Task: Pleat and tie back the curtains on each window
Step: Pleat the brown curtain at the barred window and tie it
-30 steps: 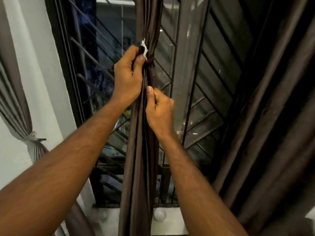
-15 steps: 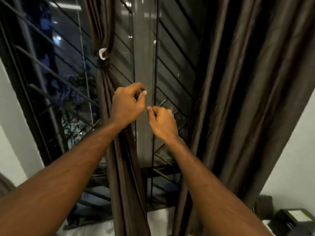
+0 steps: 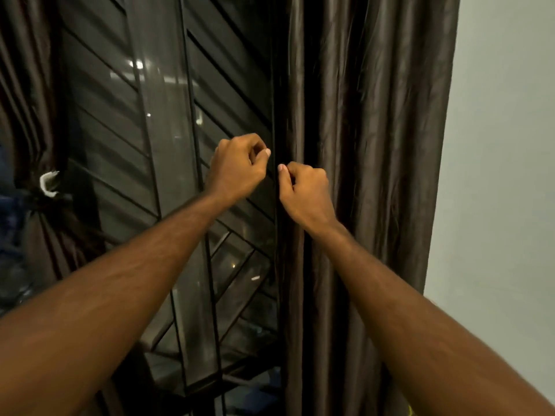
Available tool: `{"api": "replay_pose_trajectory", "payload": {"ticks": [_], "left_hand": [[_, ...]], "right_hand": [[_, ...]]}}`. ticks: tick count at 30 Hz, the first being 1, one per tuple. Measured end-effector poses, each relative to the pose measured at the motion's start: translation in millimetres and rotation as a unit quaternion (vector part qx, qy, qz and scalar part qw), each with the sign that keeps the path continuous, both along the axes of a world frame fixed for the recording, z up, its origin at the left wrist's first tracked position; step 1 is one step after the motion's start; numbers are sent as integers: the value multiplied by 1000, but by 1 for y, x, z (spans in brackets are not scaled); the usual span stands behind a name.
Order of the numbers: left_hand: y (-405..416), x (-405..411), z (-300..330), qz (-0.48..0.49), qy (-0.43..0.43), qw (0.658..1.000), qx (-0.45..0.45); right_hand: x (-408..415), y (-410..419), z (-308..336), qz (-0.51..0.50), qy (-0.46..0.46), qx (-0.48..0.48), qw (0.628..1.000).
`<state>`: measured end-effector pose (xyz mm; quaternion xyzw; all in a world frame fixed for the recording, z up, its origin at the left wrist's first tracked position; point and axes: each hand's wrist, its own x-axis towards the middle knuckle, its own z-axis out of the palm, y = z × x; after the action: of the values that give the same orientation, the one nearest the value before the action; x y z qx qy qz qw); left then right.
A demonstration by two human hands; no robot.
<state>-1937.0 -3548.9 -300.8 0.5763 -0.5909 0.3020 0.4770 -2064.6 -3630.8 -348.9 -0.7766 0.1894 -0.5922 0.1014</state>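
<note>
Both the left hand and right hand hover curled and seemingly empty beside the loose curtain, a soft, slippery-looking drape probably best pinched along its near-left hem.

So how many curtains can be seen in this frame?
2. One curtain at the far left is already gathered and tied with a white tie. The other curtain hangs loose on the right. More may lie outside the frame.
</note>
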Motion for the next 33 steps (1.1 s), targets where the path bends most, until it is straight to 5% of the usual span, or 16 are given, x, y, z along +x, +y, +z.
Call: {"api": "replay_pose_trajectory", "payload": {"ticks": [5,17,24,33], "left_hand": [[-27,-6,62,-12,-14,998,-52],[-67,-54,218,171,-40,969,-173],[-72,-72,297,301,-30,939,-164],[-91,-84,306,359,-7,922,-146]], "right_hand": [[-17,-30,63,-4,-111,-56,992],[-47,-99,220,-55,-109,-169,978],[-54,-131,298,-25,-136,-114,984],[-42,-137,325,44,-75,-18,996]]}}
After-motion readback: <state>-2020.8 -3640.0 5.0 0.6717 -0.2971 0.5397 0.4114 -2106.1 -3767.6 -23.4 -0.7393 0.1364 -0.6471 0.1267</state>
